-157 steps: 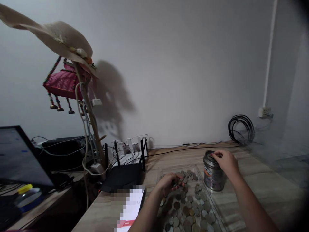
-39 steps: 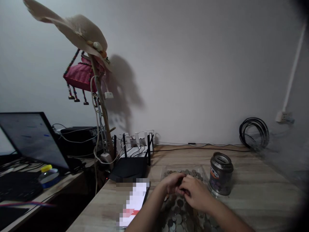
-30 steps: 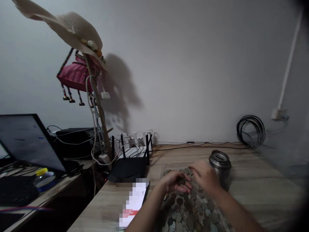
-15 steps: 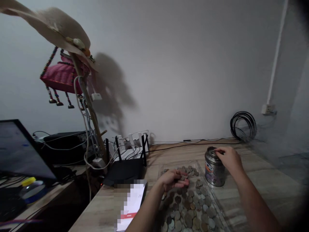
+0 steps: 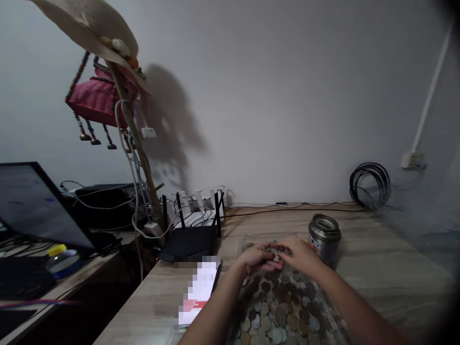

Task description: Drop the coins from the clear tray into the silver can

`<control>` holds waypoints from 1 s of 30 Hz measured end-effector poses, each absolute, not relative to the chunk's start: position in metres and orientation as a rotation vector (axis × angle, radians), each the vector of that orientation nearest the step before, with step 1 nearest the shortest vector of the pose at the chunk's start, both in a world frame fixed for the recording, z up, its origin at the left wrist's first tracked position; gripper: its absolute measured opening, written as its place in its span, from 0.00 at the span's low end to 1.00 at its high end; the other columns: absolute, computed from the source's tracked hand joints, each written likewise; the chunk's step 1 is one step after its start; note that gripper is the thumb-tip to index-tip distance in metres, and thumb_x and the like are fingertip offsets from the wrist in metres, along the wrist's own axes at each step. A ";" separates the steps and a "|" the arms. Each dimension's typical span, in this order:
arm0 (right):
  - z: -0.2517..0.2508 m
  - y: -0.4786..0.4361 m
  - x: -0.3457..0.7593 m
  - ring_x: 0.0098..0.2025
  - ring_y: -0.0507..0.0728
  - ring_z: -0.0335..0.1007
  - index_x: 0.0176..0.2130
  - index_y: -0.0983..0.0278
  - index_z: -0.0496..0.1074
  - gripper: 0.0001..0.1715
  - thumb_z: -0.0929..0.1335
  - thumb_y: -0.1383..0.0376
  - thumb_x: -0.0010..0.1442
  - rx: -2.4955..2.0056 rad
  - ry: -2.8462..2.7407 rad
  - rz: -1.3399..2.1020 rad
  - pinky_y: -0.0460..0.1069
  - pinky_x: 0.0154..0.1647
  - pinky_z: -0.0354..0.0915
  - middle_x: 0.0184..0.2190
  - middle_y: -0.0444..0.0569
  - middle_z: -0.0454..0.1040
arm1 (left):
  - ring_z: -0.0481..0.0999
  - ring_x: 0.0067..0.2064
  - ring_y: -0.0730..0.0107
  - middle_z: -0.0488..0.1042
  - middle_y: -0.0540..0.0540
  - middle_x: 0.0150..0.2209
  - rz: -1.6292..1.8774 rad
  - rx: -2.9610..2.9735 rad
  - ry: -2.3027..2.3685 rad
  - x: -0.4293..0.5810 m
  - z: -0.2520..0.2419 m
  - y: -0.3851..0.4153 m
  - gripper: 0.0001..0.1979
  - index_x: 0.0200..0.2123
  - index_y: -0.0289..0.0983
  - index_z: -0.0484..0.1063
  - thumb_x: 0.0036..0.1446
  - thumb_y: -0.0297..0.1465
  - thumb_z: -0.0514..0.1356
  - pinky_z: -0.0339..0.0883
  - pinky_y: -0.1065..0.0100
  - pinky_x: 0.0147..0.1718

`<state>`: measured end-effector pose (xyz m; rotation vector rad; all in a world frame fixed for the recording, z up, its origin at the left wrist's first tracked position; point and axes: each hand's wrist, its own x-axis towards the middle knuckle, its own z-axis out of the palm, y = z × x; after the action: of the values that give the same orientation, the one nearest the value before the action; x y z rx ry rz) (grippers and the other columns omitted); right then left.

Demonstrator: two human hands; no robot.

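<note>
above a clear tray [image 5: 328, 316] of coins [image 5: 279, 316], the left hand [image 5: 259, 257] lies palm up, fingers slack, cradling a few; the right hand [image 5: 300, 256] meets it, its pinch unclear. a tilted palm could spill them short of the tin [image 5: 324, 235], standing right.

- I have open tabletop [image 5: 391, 273] to the right of the tin [image 5: 324, 241], and free air above its top.
- The tin itself stands just right of my right hand [image 5: 297, 254], blocking a low sweep that way.
- My left hand [image 5: 258, 258] meets the right over the coins [image 5: 280, 316], closing the middle.
- A phone [image 5: 201, 293] and router [image 5: 189, 243] crowd the left; coiled cable [image 5: 354, 184] hems the far right.
</note>
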<state>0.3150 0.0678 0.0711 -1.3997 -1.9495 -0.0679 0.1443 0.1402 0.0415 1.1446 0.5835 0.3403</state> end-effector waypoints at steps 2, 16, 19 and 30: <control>0.063 0.071 0.309 0.32 0.54 0.71 0.36 0.58 0.75 0.13 0.65 0.66 0.51 -1.357 -2.080 0.154 0.47 0.31 0.62 0.30 0.45 0.76 | 0.77 0.36 0.66 0.75 0.42 0.37 0.325 1.176 0.557 0.144 0.043 0.138 0.26 0.49 0.35 0.63 0.46 0.30 0.63 0.66 0.75 0.28; 0.110 0.062 0.422 0.33 0.57 0.66 0.32 0.58 0.75 0.13 0.64 0.57 0.51 -1.798 -1.251 -0.493 0.49 0.28 0.57 0.31 0.49 0.73 | 0.76 0.36 0.64 0.75 0.40 0.36 0.321 1.078 0.585 0.145 0.046 0.136 0.22 0.47 0.33 0.61 0.50 0.35 0.58 0.67 0.66 0.36; 0.103 0.067 0.436 0.31 0.56 0.66 0.29 0.58 0.76 0.12 0.65 0.57 0.49 -1.887 -1.310 -0.400 0.48 0.26 0.55 0.28 0.48 0.74 | 0.76 0.37 0.64 0.74 0.39 0.36 0.327 1.072 0.593 0.145 0.046 0.135 0.22 0.48 0.33 0.61 0.51 0.36 0.57 0.66 0.66 0.36; 0.091 0.064 0.341 0.37 0.54 0.67 0.37 0.61 0.73 0.14 0.61 0.62 0.57 -1.364 -1.872 -0.166 0.48 0.38 0.60 0.34 0.48 0.74 | 0.75 0.39 0.64 0.73 0.38 0.37 0.312 0.945 0.482 0.143 0.045 0.140 0.24 0.47 0.32 0.63 0.52 0.43 0.56 0.65 0.67 0.39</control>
<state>0.3408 0.0638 0.0905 -1.3638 -1.8718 -0.1660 0.1432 0.1402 0.0454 0.9447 0.4821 0.3123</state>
